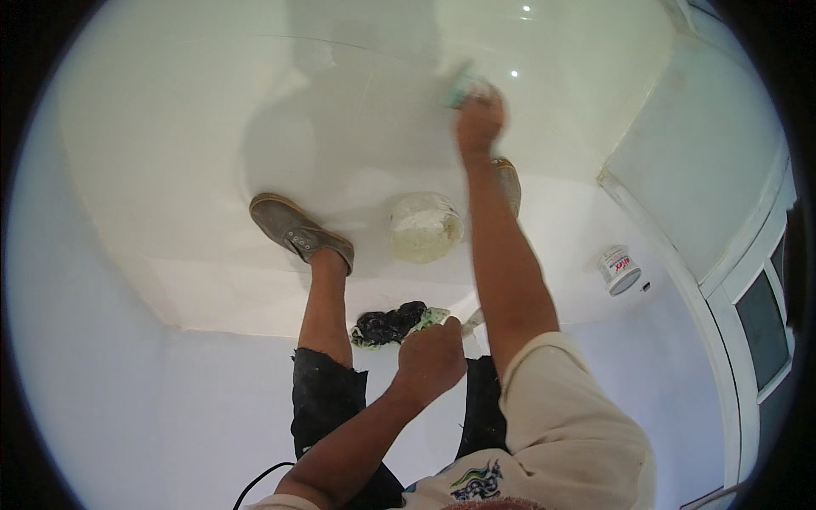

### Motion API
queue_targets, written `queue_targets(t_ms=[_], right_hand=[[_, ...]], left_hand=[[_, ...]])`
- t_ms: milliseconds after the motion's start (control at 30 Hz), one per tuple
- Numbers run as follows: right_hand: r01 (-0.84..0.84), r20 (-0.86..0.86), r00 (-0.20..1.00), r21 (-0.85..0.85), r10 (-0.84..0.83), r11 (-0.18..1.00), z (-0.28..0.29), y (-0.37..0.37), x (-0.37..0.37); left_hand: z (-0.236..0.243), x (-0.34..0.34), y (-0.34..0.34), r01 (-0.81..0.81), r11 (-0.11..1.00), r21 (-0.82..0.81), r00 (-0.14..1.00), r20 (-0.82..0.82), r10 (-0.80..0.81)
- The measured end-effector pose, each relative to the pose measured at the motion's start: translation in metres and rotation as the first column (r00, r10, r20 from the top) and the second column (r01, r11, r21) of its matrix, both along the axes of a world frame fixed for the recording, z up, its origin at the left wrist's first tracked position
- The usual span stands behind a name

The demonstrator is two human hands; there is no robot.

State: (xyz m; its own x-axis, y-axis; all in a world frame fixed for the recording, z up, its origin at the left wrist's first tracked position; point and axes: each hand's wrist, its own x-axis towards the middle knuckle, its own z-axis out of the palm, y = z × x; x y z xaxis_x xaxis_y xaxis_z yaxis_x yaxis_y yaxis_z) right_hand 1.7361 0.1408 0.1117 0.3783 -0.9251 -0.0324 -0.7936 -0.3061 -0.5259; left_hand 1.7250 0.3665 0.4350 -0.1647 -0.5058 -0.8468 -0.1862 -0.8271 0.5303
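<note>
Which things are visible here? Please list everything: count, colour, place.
Blurred flat tool: one, green, in right hand
Thin flat piece: one, pale, seemingly in left hand
Round translucent plastic tub: one, whitish, between shoes
Round plastic container: one, white and red, right
Small piece: one, dark, beside container
Crumpled bundle: one, black and green, beyond left hand
Thin cable: one, black, lower left
Panelled frame: one, white, far right
Glossy floor: one, white, underfoot
Walls: several, pale, around
Shoes: two, brownish, floor
Shorts: one, black, lower centre
Shirt: one, beige, bottom
Hands: two, bare, centre

I see 2 sharp glints (514, 74) on the bright, glossy floor (170, 110), a soft shadow (293, 136), the right hand (482, 123) blurred, edges bowed.
</note>
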Motion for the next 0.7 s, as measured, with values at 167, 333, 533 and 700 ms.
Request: queue_targets(t_ms=[167, 333, 533, 700], right_hand=[[0.041, 0.289, 0.950, 0.254, -0.116, 0.966, -0.023, -0.017, 0.008], [-0.223, 0.159, 0.970, 0.267, 0.185, 0.938, -0.007, 0.080, 0.146], [0.152, -0.057, 0.988, 0.290, -0.141, 0.945, 0.036, 0.053, 0.094], [-0.314, 0.307, 0.925, 0.277, 0.226, 0.908, 0.003, 0.068, 0.124]], left_hand=[[0.009, 0.006, -0.005, 0.046, 0.999, 0.013, 0.996, -0.080, -0.045], [0.007, 0.004, -0.005, 0.010, 0.990, -0.141, 1.000, -0.022, -0.014], [0.007, -0.007, -0.002, 0.011, 0.989, -0.148, 0.999, 0.048, -0.004], [0.007, -0.018, 0.002, 0.044, 0.989, -0.144, 0.999, 0.005, -0.044]])
